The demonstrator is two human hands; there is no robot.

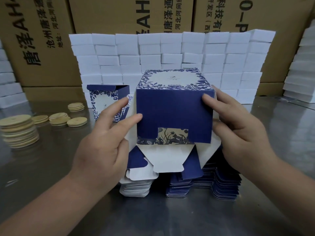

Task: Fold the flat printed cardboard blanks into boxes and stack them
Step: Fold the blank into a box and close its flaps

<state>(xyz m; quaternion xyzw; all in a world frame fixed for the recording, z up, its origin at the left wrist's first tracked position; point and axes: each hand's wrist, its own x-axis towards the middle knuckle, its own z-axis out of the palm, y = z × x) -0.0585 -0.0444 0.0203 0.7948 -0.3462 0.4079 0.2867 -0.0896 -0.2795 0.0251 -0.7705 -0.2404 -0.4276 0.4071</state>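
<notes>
A blue and white printed box (173, 114) is held up in the middle of the view, its dark blue bottom panel facing me and white flaps hanging open below. My left hand (105, 147) grips its left side, fingertips on the blue panel. On the right edge, my right hand (238, 132) holds the box with fingers curled round the corner. Under the box lies a stack of flat blanks (209, 186). One folded box (107, 103) stands behind my left hand, its top flap open.
Several stacks of round wooden lids (18, 132) sit on the steel table (51, 167) at left. A wall of white foam blocks (170, 53) rises behind, with large brown cartons (42, 40) beyond it and more foam at both sides.
</notes>
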